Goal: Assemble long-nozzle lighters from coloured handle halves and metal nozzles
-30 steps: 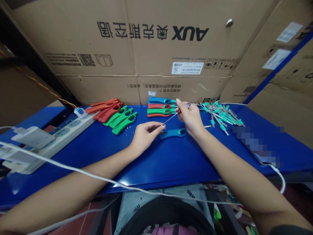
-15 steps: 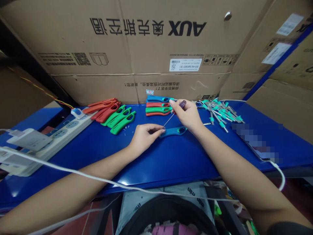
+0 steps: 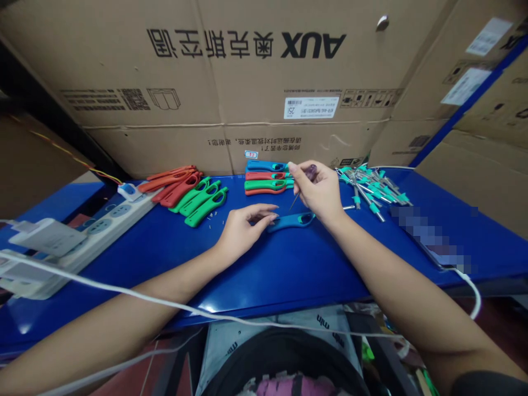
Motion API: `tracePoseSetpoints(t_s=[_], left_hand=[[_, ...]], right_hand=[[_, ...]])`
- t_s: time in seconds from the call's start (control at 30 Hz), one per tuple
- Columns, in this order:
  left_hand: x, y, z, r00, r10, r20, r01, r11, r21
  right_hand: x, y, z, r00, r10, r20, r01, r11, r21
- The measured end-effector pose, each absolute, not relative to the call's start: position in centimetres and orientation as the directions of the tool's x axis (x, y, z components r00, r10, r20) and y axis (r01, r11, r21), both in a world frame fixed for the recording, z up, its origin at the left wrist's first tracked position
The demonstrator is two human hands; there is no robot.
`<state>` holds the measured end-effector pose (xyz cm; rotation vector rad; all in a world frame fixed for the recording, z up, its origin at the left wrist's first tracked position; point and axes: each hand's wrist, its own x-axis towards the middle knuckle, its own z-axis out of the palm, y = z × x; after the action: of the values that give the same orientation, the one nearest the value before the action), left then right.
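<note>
My left hand [image 3: 243, 228] has its thumb and fingers closed at the left end of a blue lighter handle [image 3: 292, 221], which lies on the table. A metal tube shows at its right, partly hidden behind my right wrist. In my right hand [image 3: 317, 187] is a screwdriver [image 3: 311, 171] with a dark purple handle. Its thin shaft slants down and left, the tip above the blue handle and apart from my left fingers. Behind my right hand, a row of finished-looking lighters [image 3: 266, 184] in blue, red, green and orange lies side by side.
At left lie green handle shells [image 3: 206, 206], red-orange shells [image 3: 175, 181] and several tiny screws [image 3: 213, 214]. A white power strip [image 3: 111, 220] runs along the left. Metal tubes with teal parts [image 3: 373, 190] and a phone [image 3: 429, 242] are at right. A white cable [image 3: 165, 300] crosses in front; cardboard [image 3: 247, 71] stands behind.
The screwdriver has come up and right, its tip away from my left fingertips, and its shaft stands steeper. My left fingers have parted slightly. The blue handle stays about where it was.
</note>
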<state>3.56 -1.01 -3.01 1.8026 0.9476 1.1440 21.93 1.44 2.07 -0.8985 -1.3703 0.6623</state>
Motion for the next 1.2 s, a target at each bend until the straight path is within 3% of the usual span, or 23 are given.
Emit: tracePoseSetpoints(t_s=[0.23,0.43,1.2], left_hand=[[3.8,-0.6,-3.3,0.322,0.919,0.226,0.034,-0.250,0.968],[3.6,-0.3,-2.9,0.259,0.950,0.172,-0.058,-0.163,0.985],[3.9,-0.8,-2.5,0.237,0.955,0.176,-0.110,-0.154,0.982]], right_hand=[[22.0,2.2,1.8,0.051,0.897,0.439,-0.147,0.441,-0.885],[22.2,2.3,1.3,0.109,0.835,0.540,-0.071,0.548,-0.833],[21.8,2.4,0.6,0.091,0.850,0.519,-0.060,0.525,-0.849]])
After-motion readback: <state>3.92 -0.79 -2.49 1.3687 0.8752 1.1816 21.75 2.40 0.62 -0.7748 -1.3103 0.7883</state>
